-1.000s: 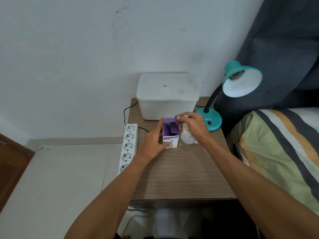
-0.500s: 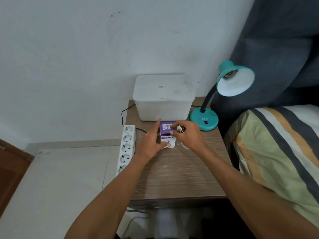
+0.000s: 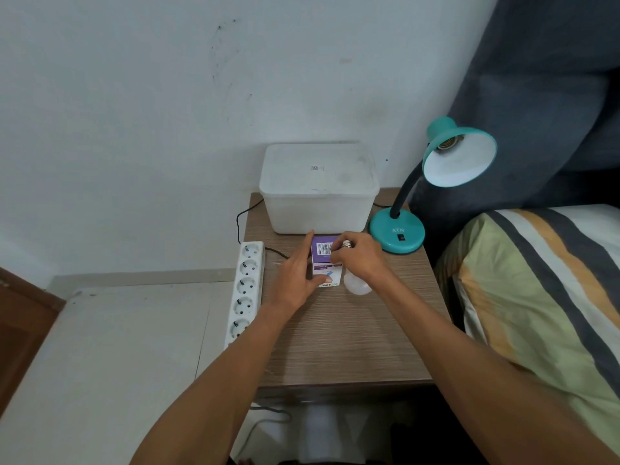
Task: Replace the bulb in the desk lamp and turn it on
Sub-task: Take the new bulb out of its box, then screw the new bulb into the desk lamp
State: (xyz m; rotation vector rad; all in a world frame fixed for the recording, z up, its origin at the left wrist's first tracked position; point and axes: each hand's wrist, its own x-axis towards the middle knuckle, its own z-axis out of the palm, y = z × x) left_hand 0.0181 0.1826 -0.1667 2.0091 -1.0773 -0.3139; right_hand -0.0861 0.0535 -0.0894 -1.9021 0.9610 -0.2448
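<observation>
A teal desk lamp stands at the back right of the wooden bedside table. Its shade faces me and the socket inside holds no bulb. A small purple and white bulb box stands at the table's middle. My left hand grips the box from the left side. My right hand holds a white bulb with its metal screw base pointing up, while its fingertips press on the box's top flap.
A white lidded plastic container sits at the back of the table against the wall. A white power strip lies along the table's left edge, with a black cable. A bed with a striped cover is on the right.
The box's top flap was open a second ago and now lies shut under my right fingertips. The bulb has turned so that its metal base points up.
</observation>
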